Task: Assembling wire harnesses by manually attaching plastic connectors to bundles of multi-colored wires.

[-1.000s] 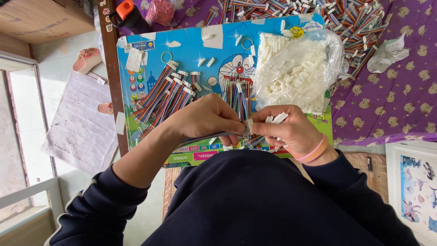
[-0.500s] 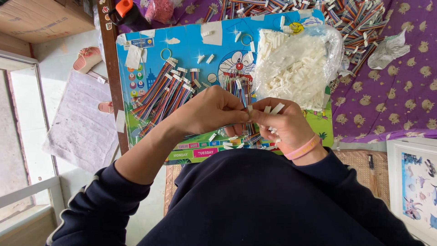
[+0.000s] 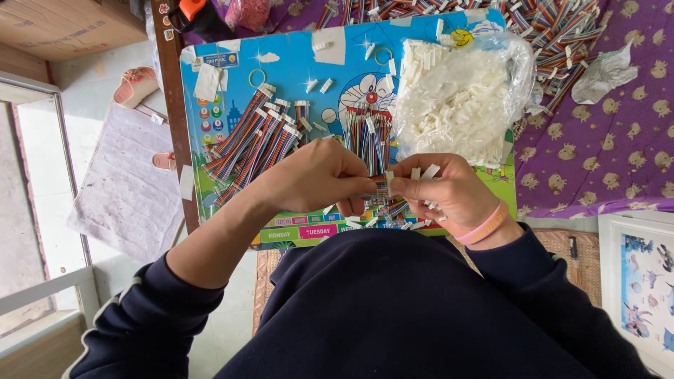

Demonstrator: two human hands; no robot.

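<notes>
My left hand (image 3: 319, 177) and my right hand (image 3: 449, 191) meet over the near edge of a blue cartoon board (image 3: 232, 84). Between their fingertips I pinch a small white connector (image 3: 388, 181) joined to a striped ribbon cable. Several more white connectors stick out of my right fist. A pink band circles my right wrist. Behind my hands lie a bundle of multicoloured ribbon cables (image 3: 249, 140) with white ends and a loose upright bunch of cables (image 3: 371, 140).
A clear bag of white connectors (image 3: 453, 98) lies on the board's right half. More ribbon cables (image 3: 562, 35) are heaped on the purple patterned cloth (image 3: 604, 140). An orange-capped bottle (image 3: 200, 14), a pink sandal (image 3: 137, 84), a floor mat and a picture frame (image 3: 642, 281) surround me.
Both hands have lifted slightly and drawn closer together, fingertips now pressing the connector between them. Nothing on the board has moved.
</notes>
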